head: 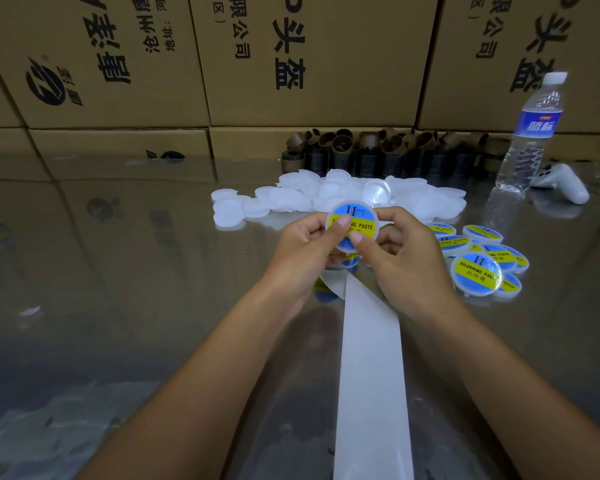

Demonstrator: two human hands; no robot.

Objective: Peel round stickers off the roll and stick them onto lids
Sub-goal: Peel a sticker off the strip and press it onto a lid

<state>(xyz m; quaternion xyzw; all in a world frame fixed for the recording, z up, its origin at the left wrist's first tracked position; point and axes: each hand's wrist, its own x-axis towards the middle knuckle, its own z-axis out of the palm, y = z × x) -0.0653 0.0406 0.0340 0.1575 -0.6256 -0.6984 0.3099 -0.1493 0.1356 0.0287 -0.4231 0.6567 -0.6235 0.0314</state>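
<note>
right now both hands hold one stickered lid (358, 221) above the table (118, 271).
i see the left hand (305, 252) pinching its rim, thumb pressed on its face; the right hand (407, 259) pinches the other edge, thumb on too. the roll (349, 260) seems mostly hidden beneath them, its backing strip (369, 358) trailing toward the camera; labelled lids (478, 268) lie right.

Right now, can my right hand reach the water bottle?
Probably yes, once it lets go: the right hand and left hand both pinch the stickered lid. The water bottle stands upright to the back right, and only low finished lids lie along the way.
</note>
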